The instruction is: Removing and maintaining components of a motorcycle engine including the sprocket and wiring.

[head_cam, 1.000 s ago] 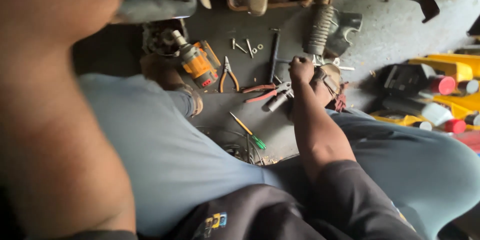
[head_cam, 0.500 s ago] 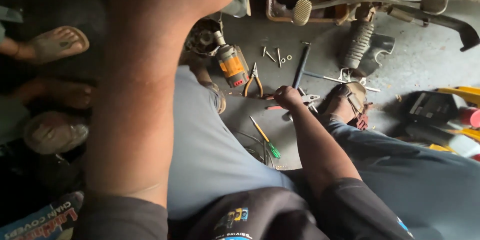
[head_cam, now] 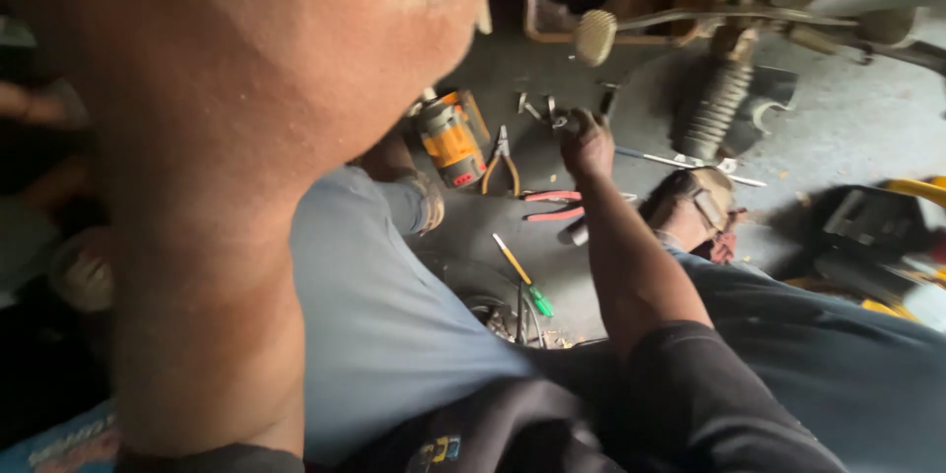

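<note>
- Moved on from the red pliers (head_cam: 552,205), the right hand (head_cam: 583,143) is now stretched further out across the floor (head_cam: 838,128).
- Nearest, the view is filled by the left forearm (head_cam: 217,197); the left hand is not seen.
- A screwdriver (head_cam: 522,276) is left lying by the knee.
- Right fingers (head_cam: 576,123) are curled; whether anything is held cannot be told.
- Just beyond them the loose bolts (head_cam: 537,106) are scattered: sorting through them seems to be in hand, and a fine pinch is called for.
- Furthest, a coil spring (head_cam: 717,108) is seen.

Dim, soft daylight from upper right; near forearm (head_cam: 197,187) blurred, edges motion-smeared, floor (head_cam: 847,128) brighter.
</note>
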